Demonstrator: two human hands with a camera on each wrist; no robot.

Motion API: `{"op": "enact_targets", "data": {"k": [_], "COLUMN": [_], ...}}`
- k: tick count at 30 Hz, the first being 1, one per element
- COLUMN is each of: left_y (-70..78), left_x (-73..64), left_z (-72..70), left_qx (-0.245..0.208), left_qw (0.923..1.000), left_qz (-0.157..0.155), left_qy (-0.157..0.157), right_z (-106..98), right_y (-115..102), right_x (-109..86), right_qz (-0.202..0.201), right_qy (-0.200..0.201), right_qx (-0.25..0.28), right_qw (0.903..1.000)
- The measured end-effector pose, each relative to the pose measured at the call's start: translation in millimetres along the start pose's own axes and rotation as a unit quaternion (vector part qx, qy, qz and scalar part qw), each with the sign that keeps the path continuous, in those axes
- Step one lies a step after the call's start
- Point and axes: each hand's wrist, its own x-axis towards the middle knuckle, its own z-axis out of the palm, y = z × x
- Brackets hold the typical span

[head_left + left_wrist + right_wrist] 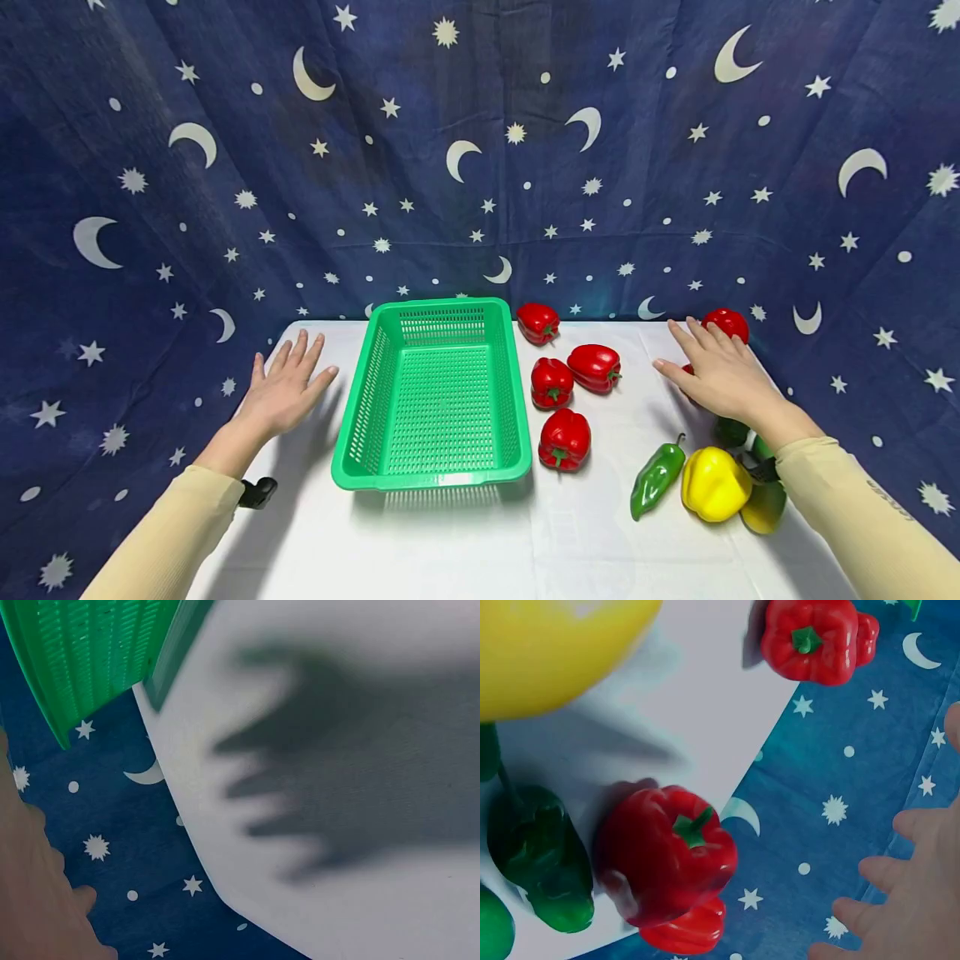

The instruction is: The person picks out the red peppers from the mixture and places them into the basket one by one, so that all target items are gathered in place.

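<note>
My left hand (285,387) hovers with fingers spread left of a green plastic basket (435,482), touching nothing; its shadow falls on the white table. On the right, my right hand (723,375) is held out flat above a group of peppers, holding nothing. A red bell pepper (726,323) shows beyond its fingers, and another red bell pepper (667,855) is mostly hidden beneath it in the head view. Closer to the front lie a yellow bell pepper (716,485), a long green pepper (657,479) and a dark green pepper (731,432), the last partly covered by the wrist.
Several red bell peppers (565,440) lie along the basket's right side. A yellow-green piece (765,510) sits beside the yellow pepper, partly hidden by the right forearm. A dark blue cloth (480,208) with moons and stars hangs behind the white table (450,550).
</note>
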Motion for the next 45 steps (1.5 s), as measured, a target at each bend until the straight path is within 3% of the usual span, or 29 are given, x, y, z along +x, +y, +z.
{"op": "enact_targets", "data": {"k": [12, 22, 36, 45], "left_y": [5.1, 12.8, 22.6, 25.9], "left_x": [-12.9, -25.7, -39.3, -53.2], "left_z": [7.2, 13.2, 22.1, 27.5], "left_qx": [-0.039, -0.084, -0.158, -0.182], "left_qw": [0.9978, 0.9928, 0.9783, 0.9719], "left_qz": [0.048, 0.084, 0.134, 0.149], "left_qy": [0.025, 0.016, 0.005, 0.009], "right_z": [2, 6, 9, 12], "right_y": [-14, -23, -32, -34], "right_x": [4.0, 6.6, 6.7, 10.8], "right_qz": [-0.025, -0.038, -0.055, -0.052], "right_qy": [-0.022, -0.042, -0.064, -0.079], "right_qx": [0.017, 0.020, 0.040, 0.048], "right_qw": [0.9993, 0.9982, 0.9956, 0.9943]}}
